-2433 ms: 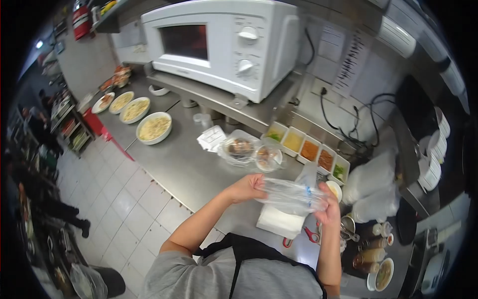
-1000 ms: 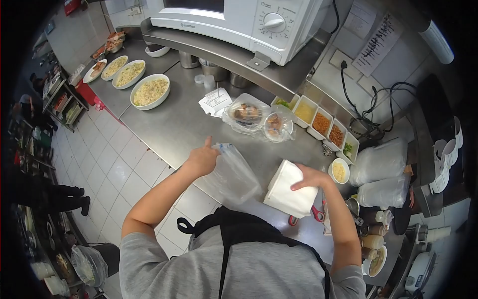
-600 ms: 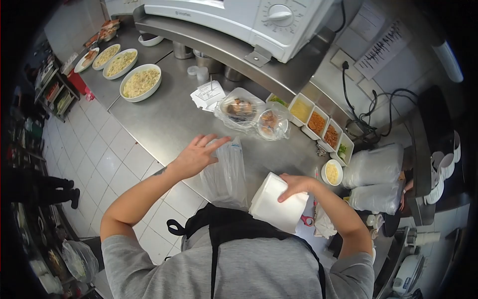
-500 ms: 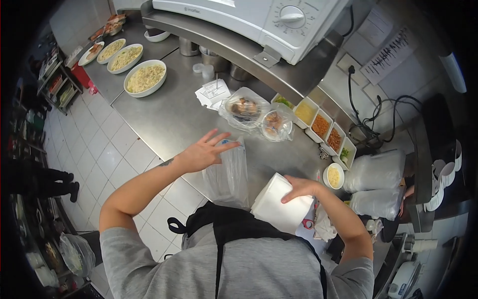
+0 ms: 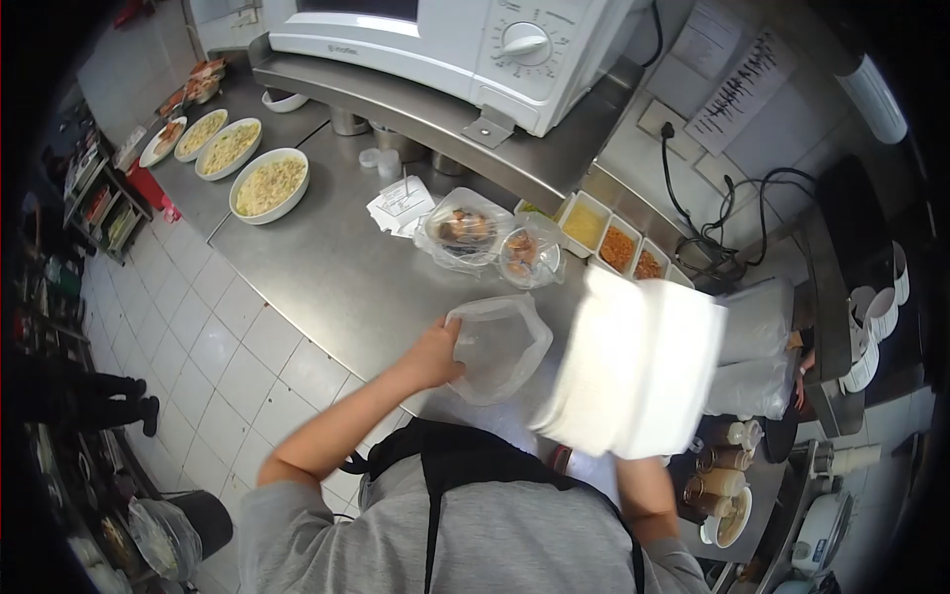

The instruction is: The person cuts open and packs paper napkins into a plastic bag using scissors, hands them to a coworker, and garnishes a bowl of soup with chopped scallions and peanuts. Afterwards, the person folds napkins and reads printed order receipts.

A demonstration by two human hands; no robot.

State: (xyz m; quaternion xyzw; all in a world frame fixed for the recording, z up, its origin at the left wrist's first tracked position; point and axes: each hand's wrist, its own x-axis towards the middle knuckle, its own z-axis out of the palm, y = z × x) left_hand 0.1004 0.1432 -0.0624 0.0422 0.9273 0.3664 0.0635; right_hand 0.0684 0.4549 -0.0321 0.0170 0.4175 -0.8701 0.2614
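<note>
My left hand (image 5: 435, 354) pinches the left rim of a clear plastic bag (image 5: 498, 361), whose mouth gapes open over the counter. To its right, a white folded-paper or foam box (image 5: 638, 361) is lifted and tilted, blurred by motion. My right hand (image 5: 645, 473) is beneath this box and its fingers are hidden behind it. Behind the bag sit a plastic-wrapped food container (image 5: 465, 228) and a smaller wrapped bowl (image 5: 526, 253), with white paper slips (image 5: 401, 205) to their left.
Bowls of pale food (image 5: 269, 186) line the counter's left side. A microwave (image 5: 445, 49) stands on the shelf above. Topping tubs (image 5: 618, 245) are at the back right. Sauce bottles (image 5: 717, 482) and a soup bowl (image 5: 732, 520) are at the lower right. A person's legs (image 5: 109, 386) show at far left.
The bag's mouth has opened wide, and my left hand has closed on its rim. The white box has risen off the counter, tilting up and to the right with my right hand beneath.
</note>
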